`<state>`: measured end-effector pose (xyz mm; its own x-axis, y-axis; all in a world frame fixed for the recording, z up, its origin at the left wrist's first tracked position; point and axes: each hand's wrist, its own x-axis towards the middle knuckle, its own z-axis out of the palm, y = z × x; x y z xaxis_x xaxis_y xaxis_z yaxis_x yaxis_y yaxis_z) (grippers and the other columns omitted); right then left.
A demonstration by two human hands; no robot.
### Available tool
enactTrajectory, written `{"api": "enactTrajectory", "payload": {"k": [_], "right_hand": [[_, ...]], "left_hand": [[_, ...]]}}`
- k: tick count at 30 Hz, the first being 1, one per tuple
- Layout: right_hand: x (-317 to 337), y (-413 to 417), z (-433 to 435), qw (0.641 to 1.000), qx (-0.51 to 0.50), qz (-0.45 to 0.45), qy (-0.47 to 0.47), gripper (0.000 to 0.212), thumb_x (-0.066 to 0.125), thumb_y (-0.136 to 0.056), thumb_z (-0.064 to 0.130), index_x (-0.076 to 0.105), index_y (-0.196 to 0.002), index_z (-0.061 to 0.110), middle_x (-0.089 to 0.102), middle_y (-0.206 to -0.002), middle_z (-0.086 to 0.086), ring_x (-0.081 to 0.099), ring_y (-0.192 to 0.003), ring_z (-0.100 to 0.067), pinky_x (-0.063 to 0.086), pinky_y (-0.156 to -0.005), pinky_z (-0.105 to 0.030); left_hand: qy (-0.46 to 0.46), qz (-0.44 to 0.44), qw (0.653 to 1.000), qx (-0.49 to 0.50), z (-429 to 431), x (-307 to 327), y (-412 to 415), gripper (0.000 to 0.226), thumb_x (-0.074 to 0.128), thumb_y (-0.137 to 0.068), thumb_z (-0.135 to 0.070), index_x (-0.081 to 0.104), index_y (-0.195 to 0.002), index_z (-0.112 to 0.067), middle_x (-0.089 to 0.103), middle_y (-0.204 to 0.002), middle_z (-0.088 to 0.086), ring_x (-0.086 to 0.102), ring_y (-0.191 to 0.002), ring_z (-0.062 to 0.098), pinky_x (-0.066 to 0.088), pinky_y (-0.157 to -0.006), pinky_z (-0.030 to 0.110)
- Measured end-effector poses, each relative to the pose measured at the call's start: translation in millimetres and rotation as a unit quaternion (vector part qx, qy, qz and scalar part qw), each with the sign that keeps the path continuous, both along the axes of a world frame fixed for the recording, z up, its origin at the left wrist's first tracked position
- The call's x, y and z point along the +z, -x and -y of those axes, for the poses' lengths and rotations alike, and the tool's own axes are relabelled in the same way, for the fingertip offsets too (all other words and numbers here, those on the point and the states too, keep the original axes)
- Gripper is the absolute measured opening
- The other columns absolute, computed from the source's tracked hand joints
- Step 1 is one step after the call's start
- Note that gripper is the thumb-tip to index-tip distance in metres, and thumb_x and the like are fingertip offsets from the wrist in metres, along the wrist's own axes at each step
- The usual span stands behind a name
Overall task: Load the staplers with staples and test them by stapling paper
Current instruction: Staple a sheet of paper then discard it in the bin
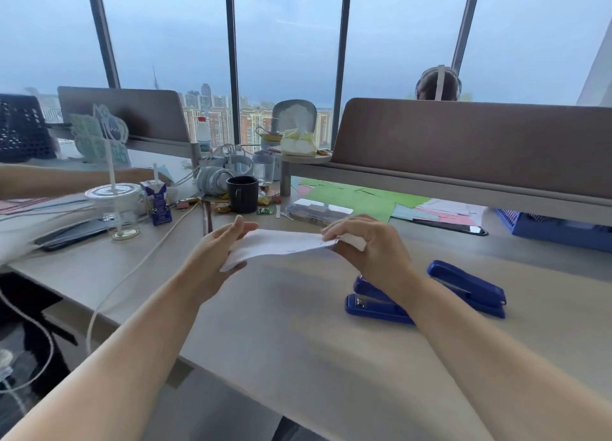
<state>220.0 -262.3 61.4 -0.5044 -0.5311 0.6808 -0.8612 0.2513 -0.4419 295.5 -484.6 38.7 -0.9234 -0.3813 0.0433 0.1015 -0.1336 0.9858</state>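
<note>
Nearest to me, two blue staplers lay on the worktop [298, 334]. One stapler [371, 303] was partly hidden under my right arm, and the other stapler [468, 286] lay just beside it, further right. Both were closed and flat. Above them, I held a white paper [281, 245] up off the worktop. My left hand [220, 246] pinched its left end, and my right hand [367, 245] pinched its right end. The paper sagged a little between them. Behind the paper sat a clear box [319, 211]. A dark mug [242, 193] stood further back on the left, near a small milk carton [158, 202].
</note>
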Motion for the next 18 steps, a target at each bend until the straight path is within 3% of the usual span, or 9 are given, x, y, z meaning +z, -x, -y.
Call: {"api": "enactTrajectory", "payload": {"k": [2, 4, 6, 8, 9, 11, 13, 18], "right_hand": [[8.6, -4.3, -3.4, 0.999, -0.007, 0.042, 0.005, 0.007, 0.065, -0.082, 0.015, 0.068, -0.076, 0.017, 0.067, -0.076, 0.007, 0.057, -0.069, 0.004, 0.04, -0.067, -0.004], [13.6, -6.4, -7.5, 0.998, -0.017, 0.066, 0.006, 0.024, 0.06, -0.086, 0.017, 0.054, -0.064, 0.024, 0.057, -0.065, 0.008, 0.05, -0.059, -0.004, 0.037, -0.062, -0.008], [18.4, -7.1, -11.9, 0.996, -0.026, 0.089, 0.015, 0.037, 0.056, -0.088, 0.018, 0.039, -0.056, 0.026, 0.043, -0.056, 0.006, 0.039, -0.056, -0.012, 0.032, -0.056, -0.014], [22.0, -5.8, -16.3, 0.991, -0.027, 0.123, 0.035, 0.036, 0.052, -0.09, 0.019, 0.037, -0.057, 0.021, 0.038, -0.055, 0.004, 0.033, -0.054, -0.013, 0.028, -0.051, -0.018], [24.5, -6.3, -18.0, 0.988, -0.02, 0.143, 0.048, 0.032, 0.05, -0.091, 0.021, 0.041, -0.06, 0.016, 0.041, -0.057, 0.002, 0.035, -0.055, -0.014, 0.03, -0.052, -0.021], [28.3, -6.9, -20.2, 0.981, 0.009, 0.178, 0.08, 0.031, 0.05, -0.09, 0.027, 0.048, -0.072, 0.001, 0.048, -0.066, -0.007, 0.042, -0.062, -0.019, 0.033, -0.06, -0.03], [29.8, -7.0, -24.8, 0.97, 0.033, 0.214, 0.114, 0.038, 0.047, -0.085, 0.031, 0.05, -0.086, -0.007, 0.051, -0.076, -0.013, 0.045, -0.069, -0.021, 0.033, -0.065, -0.034], [31.7, -5.8, -43.1, 0.93, 0.105, 0.302, 0.183, 0.018, 0.051, -0.087, 0.017, 0.067, -0.079, 0.017, 0.065, -0.079, -0.001, 0.059, -0.073, -0.017, 0.045, -0.061, -0.027]], "left_hand": [[-0.019, -0.005, 1.0, -0.009, -3.1, 5.6, 1.9, 0.044, 0.034, -0.089, -0.05, 0.064, -0.091, -0.018, 0.06, -0.096, 0.0, 0.058, -0.077, 0.014, 0.053, -0.06, 0.02], [-0.041, -0.018, 0.996, -0.074, -5.7, 9.6, 1.2, 0.064, 0.027, -0.081, -0.066, 0.066, -0.093, -0.016, 0.066, -0.095, 0.003, 0.065, -0.075, 0.015, 0.055, -0.056, 0.021], [-0.047, -0.042, 0.989, -0.136, -10.6, 12.8, 1.0, 0.08, 0.036, -0.061, -0.082, 0.068, -0.096, -0.017, 0.07, -0.097, 0.002, 0.07, -0.076, 0.015, 0.056, -0.056, 0.023], [-0.028, -0.073, 0.985, -0.154, -19.1, 17.1, 3.7, 0.088, 0.056, -0.039, -0.086, 0.068, -0.095, -0.019, 0.073, -0.086, -0.002, 0.069, -0.069, 0.013, 0.053, -0.049, 0.022], [-0.004, -0.089, 0.987, -0.133, -24.7, 19.9, 5.7, 0.082, 0.064, -0.038, -0.081, 0.067, -0.091, -0.019, 0.072, -0.077, -0.003, 0.067, -0.061, 0.011, 0.049, -0.045, 0.019], [0.049, -0.113, 0.991, -0.058, -36.0, 24.4, 10.7, 0.049, 0.074, -0.058, -0.057, 0.062, -0.08, -0.015, 0.066, -0.06, -0.005, 0.059, -0.046, 0.007, 0.04, -0.041, 0.017], [0.064, -0.113, 0.991, -0.015, -48.2, 27.5, 14.7, 0.022, 0.063, -0.078, -0.033, 0.057, -0.073, -0.012, 0.06, -0.048, -0.008, 0.054, -0.04, 0.005, 0.035, -0.039, 0.016], [0.023, -0.116, 0.993, -0.024, -67.1, 27.7, 24.6, 0.016, 0.056, -0.086, -0.02, 0.055, -0.071, -0.013, 0.057, -0.044, -0.009, 0.049, -0.037, 0.005, 0.034, -0.038, 0.014]]}}
